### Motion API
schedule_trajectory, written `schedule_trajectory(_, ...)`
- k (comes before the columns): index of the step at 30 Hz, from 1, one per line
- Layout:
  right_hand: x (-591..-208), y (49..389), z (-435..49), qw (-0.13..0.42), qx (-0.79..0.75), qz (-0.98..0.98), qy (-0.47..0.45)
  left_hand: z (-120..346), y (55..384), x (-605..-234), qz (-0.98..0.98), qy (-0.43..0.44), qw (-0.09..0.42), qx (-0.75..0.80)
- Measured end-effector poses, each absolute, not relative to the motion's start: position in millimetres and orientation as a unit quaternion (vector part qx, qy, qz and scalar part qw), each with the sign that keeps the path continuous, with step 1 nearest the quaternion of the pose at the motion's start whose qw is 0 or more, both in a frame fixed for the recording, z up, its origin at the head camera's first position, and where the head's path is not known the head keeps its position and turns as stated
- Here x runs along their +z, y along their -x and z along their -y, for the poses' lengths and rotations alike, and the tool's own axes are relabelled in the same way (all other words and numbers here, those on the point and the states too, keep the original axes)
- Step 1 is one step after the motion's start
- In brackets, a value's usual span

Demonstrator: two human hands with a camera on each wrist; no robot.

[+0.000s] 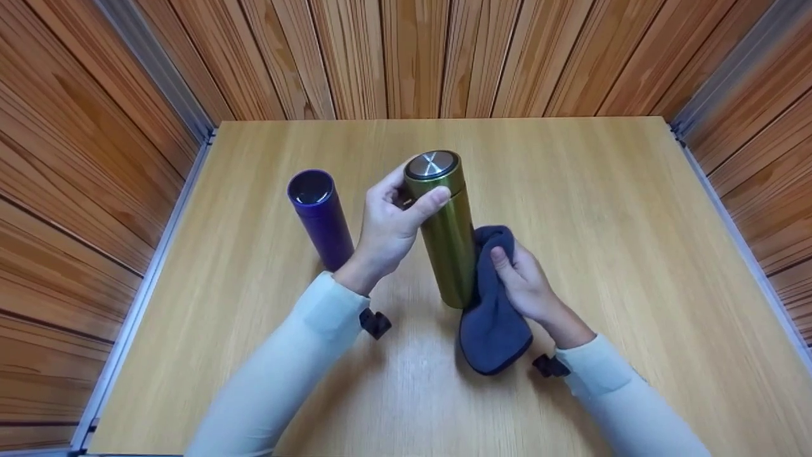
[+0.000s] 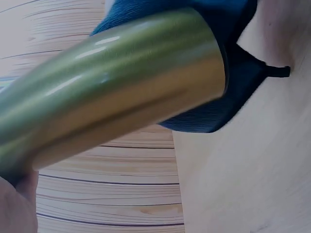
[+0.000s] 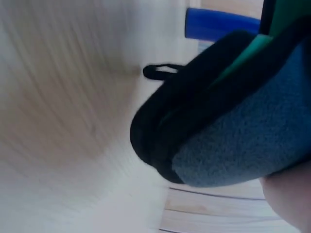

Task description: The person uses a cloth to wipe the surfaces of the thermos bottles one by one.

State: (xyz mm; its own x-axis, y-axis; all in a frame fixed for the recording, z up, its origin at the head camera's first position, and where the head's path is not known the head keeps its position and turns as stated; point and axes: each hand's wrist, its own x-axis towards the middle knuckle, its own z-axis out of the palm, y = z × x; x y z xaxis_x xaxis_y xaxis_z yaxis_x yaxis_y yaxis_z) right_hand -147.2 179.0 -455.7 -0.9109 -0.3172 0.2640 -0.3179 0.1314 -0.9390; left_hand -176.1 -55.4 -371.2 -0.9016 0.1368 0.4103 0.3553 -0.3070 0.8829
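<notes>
partly behind green flask (image 1: 448, 247), left grip (image 1: 394, 219)

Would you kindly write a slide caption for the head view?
Left hand holding a green bottle, right hand a dark cloth; purple bottle at left.

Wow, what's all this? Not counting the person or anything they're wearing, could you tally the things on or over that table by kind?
Bottles: 2 (one purple bottle, one gold-green bottle)
Cloths: 1 (a dark blue-grey cloth)
Total: 3
</notes>
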Motion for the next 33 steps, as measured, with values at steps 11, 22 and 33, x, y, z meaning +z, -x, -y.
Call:
schedule_trajectory(11, -414.1, 160.6, -183.3, -0.002, 0.616, 0.752, -0.235, 53.3, 177.7, -374.7, 0.636, 0.211, 0.078, -0.739)
schedule_trajectory(22, -383.8, 169.6, -170.4, 0.032, 0.595, 0.757, -0.270, 51.2, 177.7, -375.5, 0.687, 0.223, 0.065, -0.689)
schedule_trajectory(33, -366.9, 176.9, -168.6, -0.051, 0.566, 0.778, -0.268, 52.7, 178.6, -377.6, 0.680, 0.245, 0.051, -0.689)
